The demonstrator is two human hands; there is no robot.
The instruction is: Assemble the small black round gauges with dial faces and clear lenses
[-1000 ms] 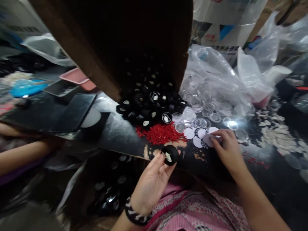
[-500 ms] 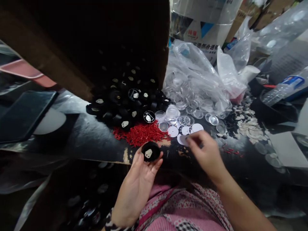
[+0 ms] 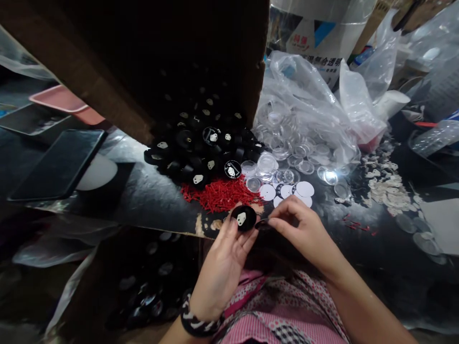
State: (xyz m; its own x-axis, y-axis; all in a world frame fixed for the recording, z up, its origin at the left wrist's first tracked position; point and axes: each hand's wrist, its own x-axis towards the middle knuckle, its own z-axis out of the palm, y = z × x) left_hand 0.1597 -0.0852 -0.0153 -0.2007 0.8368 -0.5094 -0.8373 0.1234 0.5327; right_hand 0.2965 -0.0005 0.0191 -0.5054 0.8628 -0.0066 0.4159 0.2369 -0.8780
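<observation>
My left hand (image 3: 225,258) holds a round black cup-shaped part (image 3: 248,212) by its rim, its face turned up. A small whitish plate (image 3: 241,219) with dark holes sits in it. Between the thumb and fingertips of my right hand (image 3: 301,227) is a thin dark disc (image 3: 263,223), tilted almost edge-on, close beside the black part. Whether the two touch I cannot tell. Just beyond my hands lie a heap of small red pieces (image 3: 222,193) and several white paper-thin discs (image 3: 304,189), some showing black printed faces.
A large cardboard box (image 3: 263,71) lies open with many black round parts (image 3: 186,167) spilling out. Clear round covers (image 3: 267,163) spread from a plastic bag (image 3: 304,91). Whitish plates (image 3: 389,188) are piled at right; a dark phone-like slab (image 3: 59,165) and pink tray (image 3: 64,100) stand left.
My right hand has drawn back from the white discs towards my left hand, bringing one disc with it, its dark side now showing. My left hand still holds the black part. The view has shifted.
</observation>
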